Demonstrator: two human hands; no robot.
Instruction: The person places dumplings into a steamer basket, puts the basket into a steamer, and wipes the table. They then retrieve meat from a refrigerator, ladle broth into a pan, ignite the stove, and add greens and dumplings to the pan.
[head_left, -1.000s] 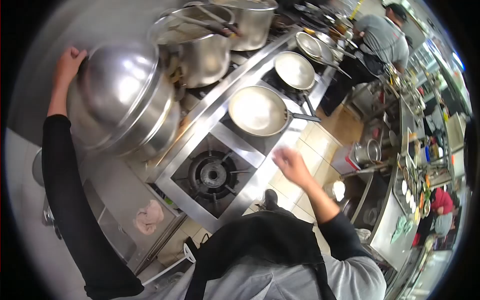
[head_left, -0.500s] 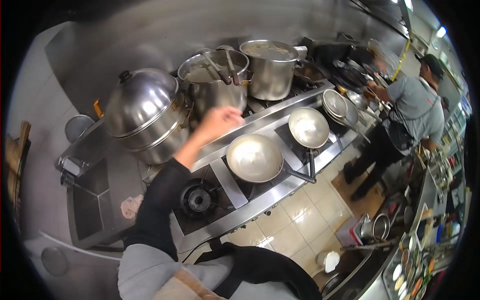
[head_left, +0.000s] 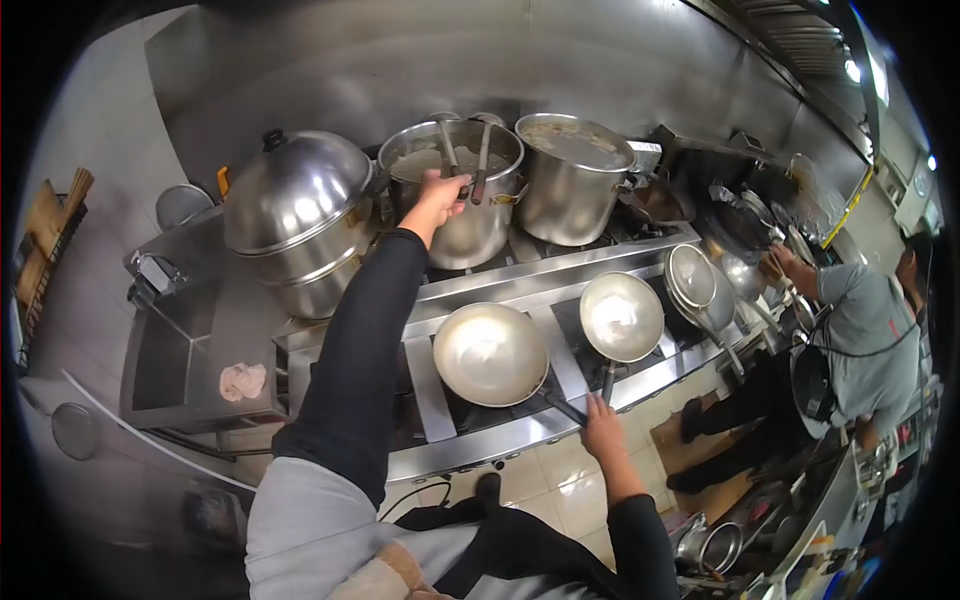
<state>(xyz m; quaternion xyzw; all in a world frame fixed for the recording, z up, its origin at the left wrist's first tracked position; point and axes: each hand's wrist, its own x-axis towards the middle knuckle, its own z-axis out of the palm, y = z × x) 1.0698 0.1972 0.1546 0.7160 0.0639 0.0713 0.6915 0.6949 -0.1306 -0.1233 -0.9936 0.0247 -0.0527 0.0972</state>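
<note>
My left hand (head_left: 437, 203) is at the near rim of a large stockpot (head_left: 465, 235), its fingers closed around the dark handle end of a ladle (head_left: 449, 148). A second long-handled ladle (head_left: 484, 150) rests across the same pot, just right of it. Cloudy liquid shows inside. My right hand (head_left: 604, 436) is closed at the end of the black handle of a shallow pan (head_left: 490, 355) on the front burners. Close by its fingertips is the handle of another pan (head_left: 621, 316), standing to the right.
A domed steamer (head_left: 298, 200) stands left of the pots, another full stockpot (head_left: 568, 195) to their right. Strainers (head_left: 690, 275) lie farther right on the range. At left are a sink (head_left: 165, 365) and a crumpled cloth (head_left: 242, 381). A co-worker (head_left: 865, 330) stands at the right.
My left hand has reached forward to the ladle handle. My right hand has come into view at the pan handle. The view has shifted, and the left pan sits nearer the front edge.
</note>
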